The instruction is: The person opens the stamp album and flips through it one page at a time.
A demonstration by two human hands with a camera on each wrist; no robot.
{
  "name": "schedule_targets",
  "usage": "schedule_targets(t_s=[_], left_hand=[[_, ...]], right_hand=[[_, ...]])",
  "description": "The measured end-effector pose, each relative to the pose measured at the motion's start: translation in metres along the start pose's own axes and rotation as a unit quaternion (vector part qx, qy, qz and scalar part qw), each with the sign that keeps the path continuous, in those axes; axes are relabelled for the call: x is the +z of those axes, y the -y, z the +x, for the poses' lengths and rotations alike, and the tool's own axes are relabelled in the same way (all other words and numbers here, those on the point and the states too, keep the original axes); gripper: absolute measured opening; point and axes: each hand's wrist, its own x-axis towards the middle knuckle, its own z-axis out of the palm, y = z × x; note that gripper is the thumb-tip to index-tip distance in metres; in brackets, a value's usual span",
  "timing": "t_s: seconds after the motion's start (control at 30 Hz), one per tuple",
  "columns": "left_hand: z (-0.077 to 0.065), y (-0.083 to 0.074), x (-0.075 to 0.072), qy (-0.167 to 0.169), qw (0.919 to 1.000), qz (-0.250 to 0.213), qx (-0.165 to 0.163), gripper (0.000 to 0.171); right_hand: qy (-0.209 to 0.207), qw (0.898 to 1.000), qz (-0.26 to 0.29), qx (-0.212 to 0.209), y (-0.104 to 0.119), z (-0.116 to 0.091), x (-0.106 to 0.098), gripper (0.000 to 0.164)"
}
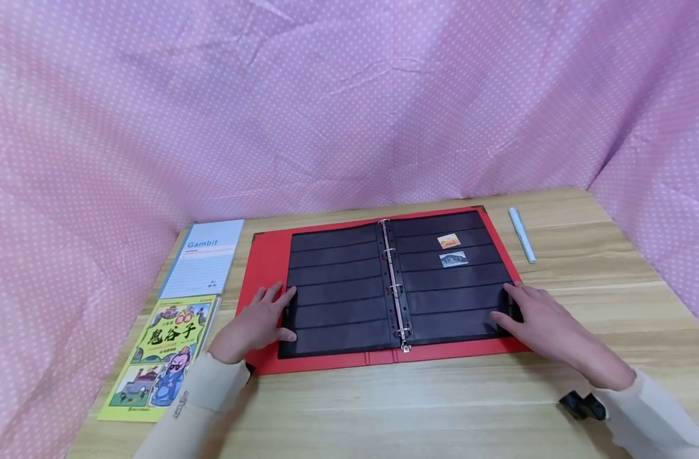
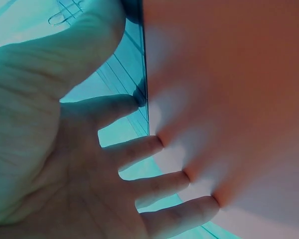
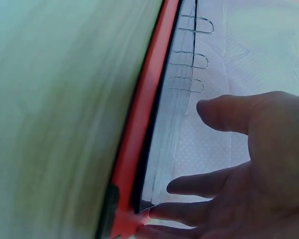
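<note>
A red ring binder lies spread on the table, with a black pocket page on either side of its metal rings. Two small stamps, an orange one and a dark green one, sit in upper rows of the right page. My left hand rests at the outer edge of the left page, fingers spread; the left wrist view has its fingertips touching the red cover. At the right page's outer edge rests my right hand, thumb and fingers apart.
Left of the binder lie a blue-and-white notebook marked Gambit and, nearer me, a green comic-style book. A pale blue pen lies to the right. Pink dotted cloth hangs behind the wooden table.
</note>
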Motion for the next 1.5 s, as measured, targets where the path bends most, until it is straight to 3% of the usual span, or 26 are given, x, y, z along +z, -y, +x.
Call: schedule_targets(t_s=[0.17,0.33,0.67,0.93,1.1,1.23,1.33,1.5], left_hand=[[0.001,0.0,-0.001,0.0,1.0,0.006,0.003,0.095],[0.001,-0.001,-0.003,0.0,1.0,0.004,0.003,0.095],[0.0,0.0,-0.002,0.005,1.0,-0.005,0.003,0.095],[0.0,0.0,0.0,0.011,0.9999,-0.008,-0.004,0.096],[0.001,-0.001,0.001,0.011,0.9999,-0.003,-0.007,0.095],[0.001,-0.001,0.0,0.011,0.9999,-0.005,-0.008,0.095],[0.002,-0.001,-0.001,0.011,0.9999,-0.005,-0.011,0.096],[0.003,0.002,0.0,0.007,0.9999,-0.002,-0.008,0.096]], right_hand=[[0.001,1.0,0.018,0.008,0.005,-0.001,-0.003,0.083],[-0.037,0.999,0.024,-0.001,0.013,-0.005,-0.007,0.075],[-0.123,0.991,0.0,-0.055,0.037,-0.015,-0.018,0.055],[-0.144,0.987,-0.006,-0.077,0.051,-0.015,-0.023,0.05],[-0.139,0.981,0.032,-0.133,0.065,-0.017,-0.028,0.047],[-0.116,0.967,0.068,-0.216,0.081,-0.019,-0.032,0.046],[-0.11,0.951,0.08,-0.277,0.095,-0.018,-0.036,0.048],[-0.131,0.915,0.144,-0.354,0.12,-0.013,-0.05,0.05]])
